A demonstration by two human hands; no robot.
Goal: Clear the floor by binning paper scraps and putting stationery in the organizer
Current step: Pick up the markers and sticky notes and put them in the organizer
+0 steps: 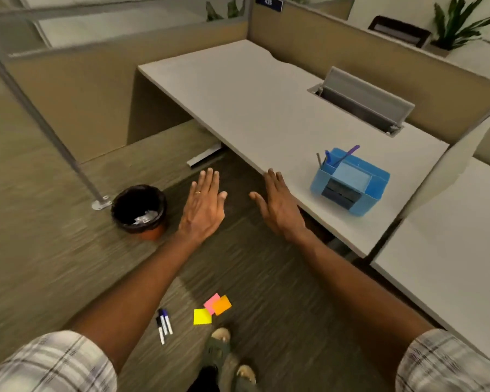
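Beside the desk [238, 103], carpet [40, 264] holds markers [164, 325].

The blue plastic organizer [350, 182] is set on the bench [238, 89] at right; the round black bin [138, 212] is placed left, with markers [164, 325] and square sticky notes [212, 309] at lower centre.

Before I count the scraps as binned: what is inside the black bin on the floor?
Inside the bin, pale crumpled scraps lie at the bottom, against a dark liner. The near wall hides part of the bottom, so more may lie there unseen.
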